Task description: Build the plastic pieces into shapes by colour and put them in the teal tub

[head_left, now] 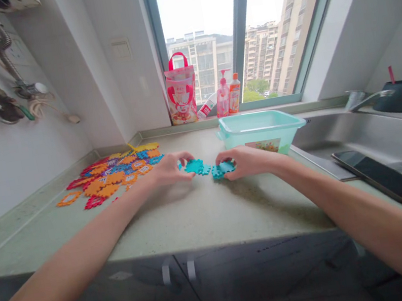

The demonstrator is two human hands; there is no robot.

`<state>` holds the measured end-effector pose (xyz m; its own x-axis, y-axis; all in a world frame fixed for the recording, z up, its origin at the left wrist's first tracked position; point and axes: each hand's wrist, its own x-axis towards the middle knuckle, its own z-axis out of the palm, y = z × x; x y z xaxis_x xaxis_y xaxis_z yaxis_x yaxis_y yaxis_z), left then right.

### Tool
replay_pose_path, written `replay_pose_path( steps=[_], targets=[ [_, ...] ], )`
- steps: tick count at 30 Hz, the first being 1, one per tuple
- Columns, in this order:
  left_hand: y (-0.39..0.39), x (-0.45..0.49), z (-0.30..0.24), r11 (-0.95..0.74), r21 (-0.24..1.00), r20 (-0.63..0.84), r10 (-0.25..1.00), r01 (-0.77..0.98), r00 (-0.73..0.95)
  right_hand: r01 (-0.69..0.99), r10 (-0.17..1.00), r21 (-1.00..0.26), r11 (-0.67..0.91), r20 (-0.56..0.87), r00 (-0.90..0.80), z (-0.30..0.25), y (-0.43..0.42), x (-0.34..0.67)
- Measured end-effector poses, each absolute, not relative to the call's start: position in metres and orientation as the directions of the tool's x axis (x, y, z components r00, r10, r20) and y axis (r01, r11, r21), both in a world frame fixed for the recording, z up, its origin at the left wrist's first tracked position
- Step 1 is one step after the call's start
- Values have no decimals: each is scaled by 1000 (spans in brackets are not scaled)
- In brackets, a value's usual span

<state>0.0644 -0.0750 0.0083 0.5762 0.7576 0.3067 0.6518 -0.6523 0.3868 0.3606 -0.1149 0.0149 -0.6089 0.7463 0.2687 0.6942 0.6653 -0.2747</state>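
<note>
Two teal toothed plastic tiles lay flat on the surface between both hands, left fingers and right fingers pinching opposite outer ends, equally near.

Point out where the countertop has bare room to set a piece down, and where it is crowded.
Bare counter lies between the forearms, from the front edge up to the left hand and right hand on the teal pieces. Another patch runs behind the hands, left of the tub. Crowded: the tile pile at left; the phone by the sink.
</note>
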Motion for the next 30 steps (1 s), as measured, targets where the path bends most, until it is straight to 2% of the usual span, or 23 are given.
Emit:
replay_pose_path(
  steps=[2,4,7,13,15,20,22,27,30],
  targets=[
    [-65,73,2,-665,406,364,747,627,557,699,749,-274,661,291,-595,20,-117,362],
    [-58,82,-5,-710,386,367,704,589,608,654,723,-310,690,321,-611,23,-119,362],
    [-57,88,-11,-746,350,303,663,567,685,564,668,-359,744,388,-635,25,-119,361],
    [-79,85,-6,-736,367,250,668,569,701,490,655,-439,753,565,-501,14,-112,352],
    [-86,85,-8,-731,392,263,670,558,694,469,658,-461,753,553,-512,7,-109,349],
    [-90,88,-20,-658,569,302,726,494,618,419,679,-581,698,350,-645,-4,-108,343],
    [-89,88,-24,-639,608,308,737,471,602,412,673,-594,691,319,-668,-4,-110,343],
    [-89,88,-26,-639,613,318,738,465,595,524,692,-469,711,330,-643,-5,-113,338],
    [-90,86,-24,-640,608,303,734,470,608,555,702,-439,707,339,-627,-11,-111,332]
  ],
)
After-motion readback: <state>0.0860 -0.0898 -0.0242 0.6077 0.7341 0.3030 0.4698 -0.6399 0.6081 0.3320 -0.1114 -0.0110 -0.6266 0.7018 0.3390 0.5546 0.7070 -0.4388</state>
